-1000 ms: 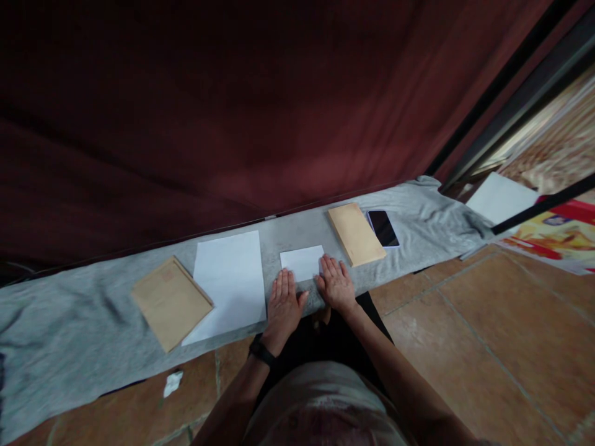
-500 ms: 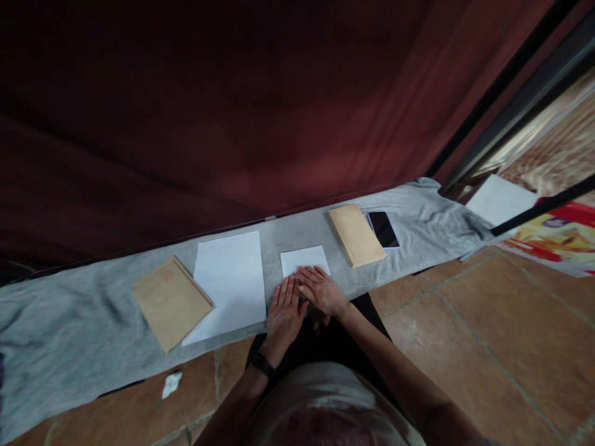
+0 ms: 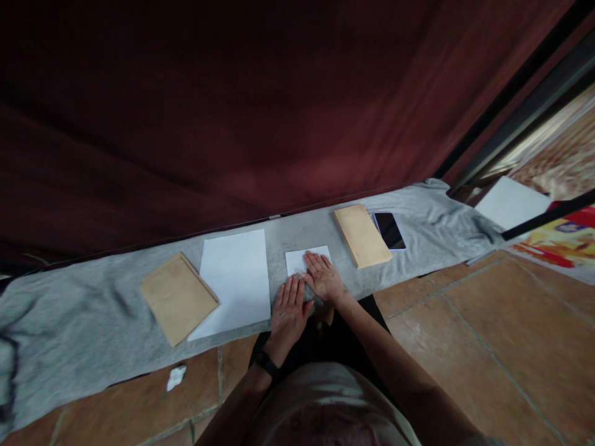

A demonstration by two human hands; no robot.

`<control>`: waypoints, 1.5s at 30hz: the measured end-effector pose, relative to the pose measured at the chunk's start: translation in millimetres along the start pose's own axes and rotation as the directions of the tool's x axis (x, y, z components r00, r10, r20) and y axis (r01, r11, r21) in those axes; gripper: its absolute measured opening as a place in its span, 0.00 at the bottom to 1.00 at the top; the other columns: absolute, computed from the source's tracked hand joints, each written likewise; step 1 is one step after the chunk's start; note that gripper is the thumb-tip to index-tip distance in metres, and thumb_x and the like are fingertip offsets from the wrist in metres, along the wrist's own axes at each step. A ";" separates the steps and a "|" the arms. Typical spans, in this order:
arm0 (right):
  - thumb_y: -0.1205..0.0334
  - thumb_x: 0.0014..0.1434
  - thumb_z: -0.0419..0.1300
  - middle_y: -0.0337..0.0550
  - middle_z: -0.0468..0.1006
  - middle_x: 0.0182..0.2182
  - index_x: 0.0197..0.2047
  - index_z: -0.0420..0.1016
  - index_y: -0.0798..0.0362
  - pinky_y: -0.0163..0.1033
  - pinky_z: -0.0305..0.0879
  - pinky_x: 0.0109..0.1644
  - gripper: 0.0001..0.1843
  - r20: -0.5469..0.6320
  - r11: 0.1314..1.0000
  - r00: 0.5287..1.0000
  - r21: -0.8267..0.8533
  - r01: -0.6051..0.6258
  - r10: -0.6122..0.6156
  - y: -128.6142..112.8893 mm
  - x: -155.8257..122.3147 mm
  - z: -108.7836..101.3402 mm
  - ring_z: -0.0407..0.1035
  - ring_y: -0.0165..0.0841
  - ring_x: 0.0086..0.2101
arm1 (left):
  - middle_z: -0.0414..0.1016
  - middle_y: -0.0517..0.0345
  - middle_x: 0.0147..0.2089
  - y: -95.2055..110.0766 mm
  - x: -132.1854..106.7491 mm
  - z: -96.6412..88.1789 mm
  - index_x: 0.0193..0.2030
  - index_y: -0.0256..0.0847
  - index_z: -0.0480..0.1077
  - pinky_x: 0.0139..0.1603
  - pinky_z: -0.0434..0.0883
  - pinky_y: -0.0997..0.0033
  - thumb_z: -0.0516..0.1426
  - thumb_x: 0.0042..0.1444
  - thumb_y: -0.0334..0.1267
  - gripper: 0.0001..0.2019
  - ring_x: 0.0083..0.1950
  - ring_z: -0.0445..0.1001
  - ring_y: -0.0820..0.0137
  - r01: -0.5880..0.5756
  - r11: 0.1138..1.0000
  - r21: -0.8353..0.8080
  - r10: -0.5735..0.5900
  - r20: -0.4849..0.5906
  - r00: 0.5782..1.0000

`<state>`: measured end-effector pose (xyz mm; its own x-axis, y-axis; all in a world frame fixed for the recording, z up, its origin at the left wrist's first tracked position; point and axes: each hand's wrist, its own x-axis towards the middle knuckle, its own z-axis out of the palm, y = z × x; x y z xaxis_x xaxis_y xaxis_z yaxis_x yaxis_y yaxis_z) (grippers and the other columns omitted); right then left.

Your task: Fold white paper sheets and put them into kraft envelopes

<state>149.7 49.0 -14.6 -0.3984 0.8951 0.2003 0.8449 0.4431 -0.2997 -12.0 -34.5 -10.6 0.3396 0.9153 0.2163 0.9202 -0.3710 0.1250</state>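
A small white folded paper [image 3: 294, 261] lies on the grey cloth in front of me. My right hand [image 3: 324, 277] rests flat on it, fingers stretched over its right part. Beside it, my left hand [image 3: 289, 314] lies flat with fingers extended, the tips near the paper's lower edge; whether they touch it I cannot tell. Left of the hands is a larger white sheet [image 3: 237, 275]. A brown envelope [image 3: 179, 300] overlaps that sheet's left side. To the right lies a stack of brown envelopes [image 3: 362, 235].
A smartphone [image 3: 389, 231] lies just right of the envelope stack. The long narrow surface is covered by a grey cloth [image 3: 83, 316]. Behind it hangs a dark red curtain [image 3: 260, 124]. A crumpled white scrap [image 3: 176, 377] is on the tiled floor [image 3: 465, 334].
My right hand has slid up and over the folded paper, away from my left hand. The left hand stays near the lower edge. The whole view has shifted slightly.
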 end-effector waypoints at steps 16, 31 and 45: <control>0.52 0.72 0.47 0.63 0.61 0.68 0.71 0.57 0.66 0.57 0.47 0.70 0.33 -0.223 0.951 0.935 -0.082 -0.298 0.274 24.1 -25.5 -5.9 0.55 0.49 0.67 | 0.55 0.40 0.74 -0.4 3.0 4.5 0.72 0.33 0.57 0.73 0.56 0.49 0.48 0.69 0.47 0.29 0.76 0.52 0.55 0.019 0.999 0.031 -0.020 0.016 1.000; 0.60 0.64 0.53 0.49 0.81 0.38 0.51 0.74 0.54 0.40 0.68 0.41 0.15 -0.047 0.754 0.795 0.357 -0.552 0.604 21.0 -1.2 -31.5 0.76 0.40 0.38 | 0.64 0.39 0.70 12.1 20.9 -5.8 0.68 0.34 0.64 0.67 0.63 0.48 0.49 0.68 0.42 0.25 0.70 0.64 0.52 0.089 0.996 0.008 -0.089 -0.007 0.996; 0.45 0.59 0.56 0.35 0.73 0.22 0.36 0.76 0.51 0.32 0.63 0.25 0.18 0.063 0.397 0.838 0.860 -0.321 0.541 17.8 -7.1 -62.9 0.66 0.29 0.21 | 0.75 0.52 0.61 -16.1 57.7 -38.2 0.59 0.43 0.72 0.63 0.69 0.57 0.47 0.68 0.33 0.18 0.62 0.72 0.62 0.025 0.975 -0.222 -0.081 -0.246 0.966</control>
<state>190.1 47.4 37.2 0.1009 0.9935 -0.0528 0.1564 -0.0682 -0.9853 -14.7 18.2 36.8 0.2053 0.8757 0.4370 0.8623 -0.3730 0.3424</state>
